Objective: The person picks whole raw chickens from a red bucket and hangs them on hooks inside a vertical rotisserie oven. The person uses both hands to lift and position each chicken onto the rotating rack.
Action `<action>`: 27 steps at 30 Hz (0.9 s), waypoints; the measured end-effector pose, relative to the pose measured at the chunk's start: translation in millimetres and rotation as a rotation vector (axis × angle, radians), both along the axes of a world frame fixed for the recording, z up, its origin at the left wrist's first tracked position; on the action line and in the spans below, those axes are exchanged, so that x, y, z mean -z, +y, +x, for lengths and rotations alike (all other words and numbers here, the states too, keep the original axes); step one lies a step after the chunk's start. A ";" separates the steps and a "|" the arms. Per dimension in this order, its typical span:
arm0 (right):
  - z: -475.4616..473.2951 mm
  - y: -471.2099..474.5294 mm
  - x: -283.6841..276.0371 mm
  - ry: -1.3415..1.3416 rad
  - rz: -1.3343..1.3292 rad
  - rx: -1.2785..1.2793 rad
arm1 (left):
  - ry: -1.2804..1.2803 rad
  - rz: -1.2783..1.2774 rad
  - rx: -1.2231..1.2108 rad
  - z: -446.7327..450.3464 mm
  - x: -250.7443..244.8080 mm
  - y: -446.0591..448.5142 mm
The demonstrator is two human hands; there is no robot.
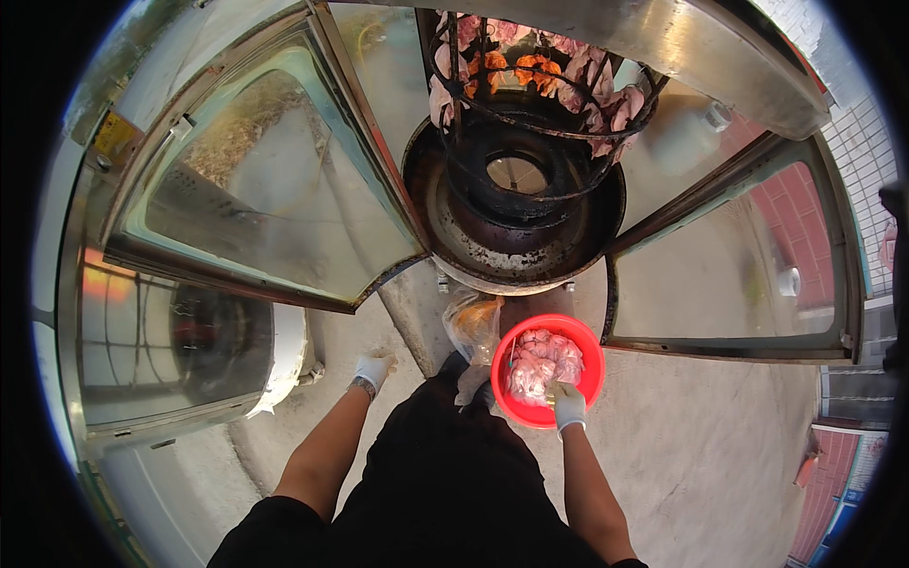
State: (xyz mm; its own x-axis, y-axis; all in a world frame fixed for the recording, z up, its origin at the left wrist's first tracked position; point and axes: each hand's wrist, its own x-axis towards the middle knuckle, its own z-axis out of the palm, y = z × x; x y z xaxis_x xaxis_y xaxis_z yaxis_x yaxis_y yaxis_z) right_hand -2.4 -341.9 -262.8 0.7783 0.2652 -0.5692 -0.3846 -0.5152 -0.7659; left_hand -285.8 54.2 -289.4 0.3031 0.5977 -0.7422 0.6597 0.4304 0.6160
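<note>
A red plastic basin [594,348] in front of me holds a heap of pale pink raw meat [543,362], probably poultry. My right hand [568,406], in a whitish glove, reaches over the near rim with its fingers at the meat; whether they grip a piece is hidden. To the left, my left hand [375,368] hangs above the floor, gloved, fingers loosely bent and nothing visible in it. Beyond the basin stands a round roasting oven with a dark pan [490,248]. Pink and orange meat pieces [537,72] hang from its black metal rack [547,131].
A glass door [270,163] of the oven stands open on the left, another [724,263] on the right. By my feet lies a clear plastic bag [474,326] with orange contents. Further left is a shiny metal cabinet [170,355]. A steel hood edge [639,42] overhangs the rack.
</note>
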 end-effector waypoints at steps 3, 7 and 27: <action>9.0 63.9 -35.2 -0.023 0.146 -0.042 | -0.019 -0.009 -0.045 -6.1 1.1 -6.9; 18.7 156.4 -95.9 -0.003 0.331 -0.114 | -0.022 -0.024 -0.101 -22.4 6.7 -14.7; 109.6 520.8 -226.2 0.041 0.929 0.024 | -0.017 -0.155 -0.376 -98.8 39.6 -21.9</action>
